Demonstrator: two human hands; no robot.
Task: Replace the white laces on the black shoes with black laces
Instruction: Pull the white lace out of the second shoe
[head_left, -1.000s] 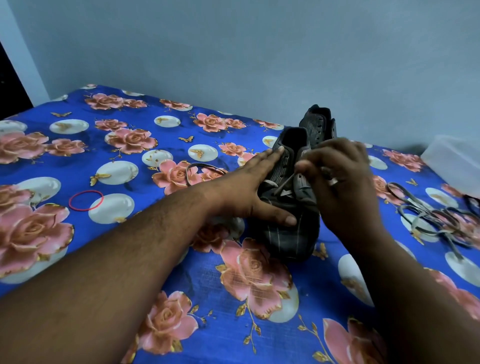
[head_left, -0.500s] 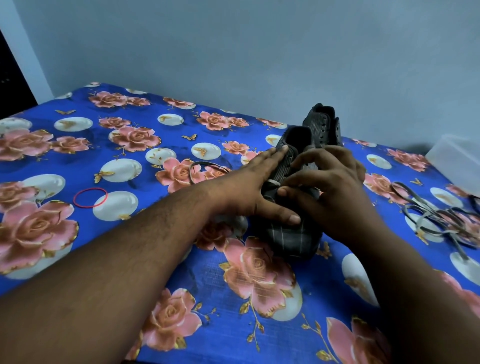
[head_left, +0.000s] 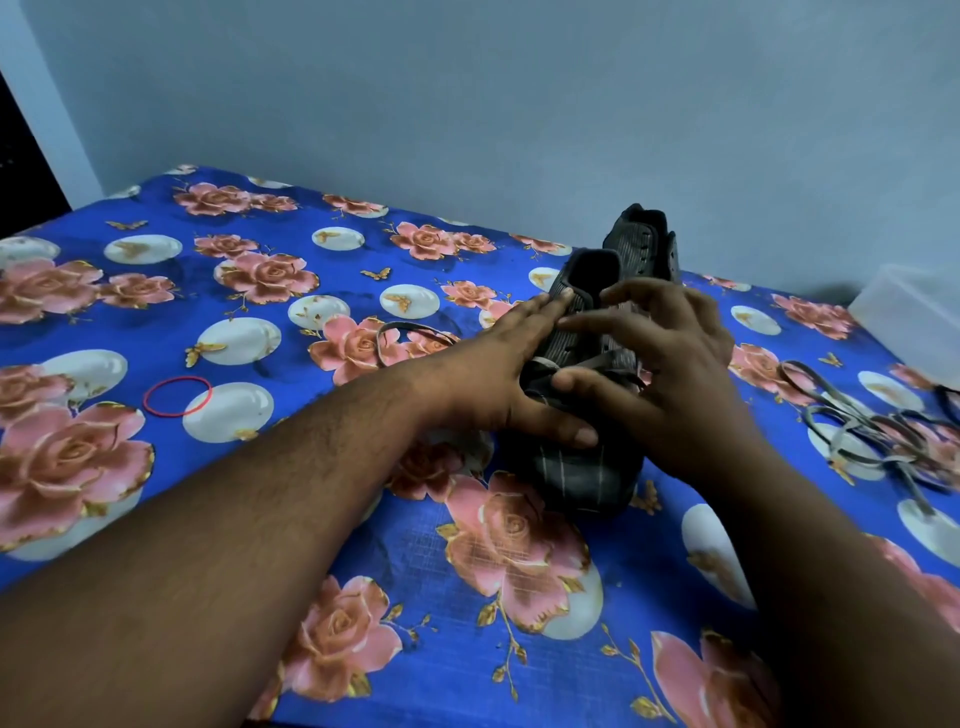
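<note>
A black pinstriped shoe (head_left: 571, 475) stands toe toward me on the floral cloth, with a second black shoe (head_left: 644, 241) right behind it. A pale lace (head_left: 610, 358) crosses the near shoe's lowest eyelets. My left hand (head_left: 493, 379) lies flat against that shoe's left side, thumb stretched across the toe. My right hand (head_left: 675, 374) hovers over the lacing with fingers spread, its thumb tip touching the lace. A dark loose lace (head_left: 400, 332) lies left of the shoes. Several more laces (head_left: 872, 431) lie tangled at the right.
A red rubber band (head_left: 176, 396) lies on the blue floral cloth (head_left: 260, 467) to the left. A translucent plastic box (head_left: 919, 317) stands at the far right by the grey wall. The cloth's front edge runs just under my forearms.
My right hand let go of its pinch on the lace and spread its fingers over the shoe. The left hand stayed pressed on the shoe. The camera shifted slightly.
</note>
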